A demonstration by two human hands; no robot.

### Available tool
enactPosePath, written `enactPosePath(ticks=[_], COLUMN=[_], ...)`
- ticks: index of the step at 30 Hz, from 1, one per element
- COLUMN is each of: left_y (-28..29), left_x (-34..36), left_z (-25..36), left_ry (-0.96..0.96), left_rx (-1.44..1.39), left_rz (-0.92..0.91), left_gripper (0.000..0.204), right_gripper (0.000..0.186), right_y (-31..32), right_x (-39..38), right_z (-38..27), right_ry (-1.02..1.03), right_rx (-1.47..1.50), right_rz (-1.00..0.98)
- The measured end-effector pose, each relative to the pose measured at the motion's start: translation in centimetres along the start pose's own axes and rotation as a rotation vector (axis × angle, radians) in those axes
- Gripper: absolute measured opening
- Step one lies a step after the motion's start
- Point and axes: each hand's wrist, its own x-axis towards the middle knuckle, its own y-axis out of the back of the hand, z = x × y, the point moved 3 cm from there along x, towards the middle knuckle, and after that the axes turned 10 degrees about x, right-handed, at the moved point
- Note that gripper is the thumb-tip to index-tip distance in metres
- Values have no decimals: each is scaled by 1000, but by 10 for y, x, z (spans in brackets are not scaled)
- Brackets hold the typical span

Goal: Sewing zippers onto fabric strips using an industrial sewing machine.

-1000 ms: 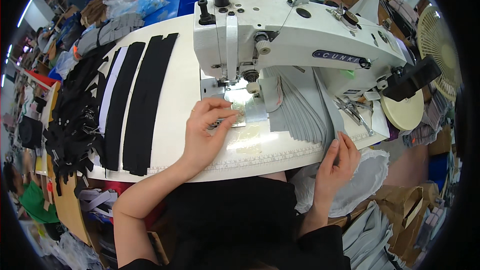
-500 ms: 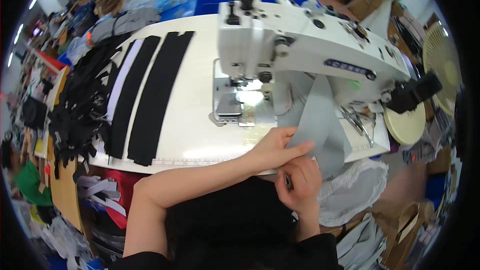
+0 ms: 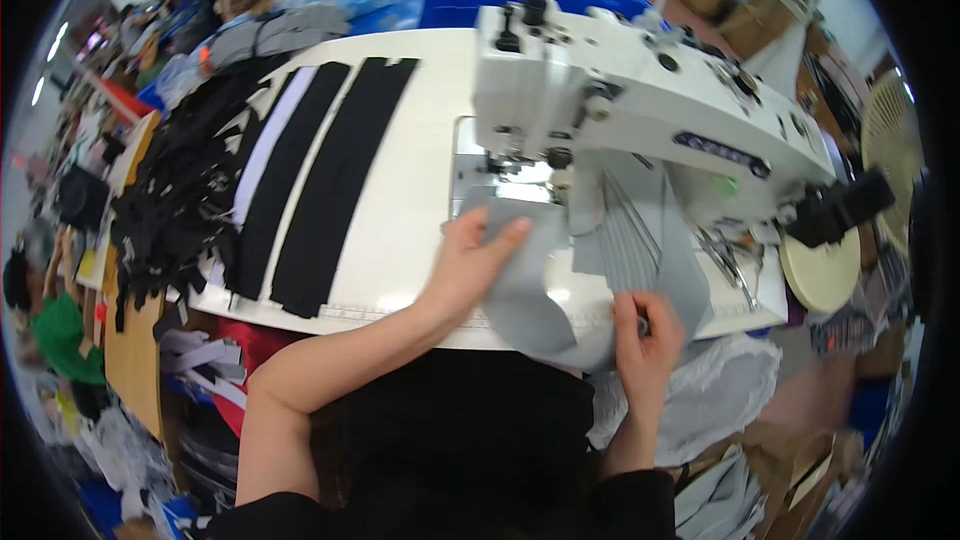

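My left hand (image 3: 470, 255) pinches the left end of a long grey fabric piece (image 3: 525, 310) just in front of the needle plate and presser foot of the white sewing machine (image 3: 610, 90); the piece curves down and rightward. My right hand (image 3: 645, 330) is closed at that grey fabric near the table's front edge, with a small dark object in its fingers that I cannot make out. Under the machine arm, beside my right hand, lies a fanned stack of grey pieces (image 3: 625, 235). Metal tools (image 3: 730, 270) lie right of the stack.
Black strips (image 3: 340, 180), a pale lilac strip (image 3: 270, 140) and a tangled black pile (image 3: 175, 200) lie on the white table's left. A fan (image 3: 885, 130) stands right, a blue crate (image 3: 460, 0) behind. A person in green (image 3: 60, 330) is at far left.
The grey piece has been drawn from the stack toward the presser foot. My left hand moved down to it, then leftward and up with it. My right hand moved down and left, then slightly up.
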Motion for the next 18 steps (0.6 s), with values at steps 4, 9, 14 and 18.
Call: enactPosePath(ticks=[4, 9, 14, 18], left_y=[13, 22, 25, 20], left_x=[-14, -47, -44, -38], left_z=[0, 27, 31, 2], left_ry=[169, 74, -68, -276], left_rx=[150, 215, 353, 525], left_rz=[-175, -1106, -624, -241], left_gripper=[29, 24, 27, 25], right_gripper=[21, 82, 69, 36], right_y=[-16, -44, -68, -78], right_x=[12, 7, 4, 13], right_z=[-16, -35, -43, -43], right_ry=[191, -373, -258, -72], right_rx=[31, 803, 756, 262], right_rz=[-42, -820, -885, -435])
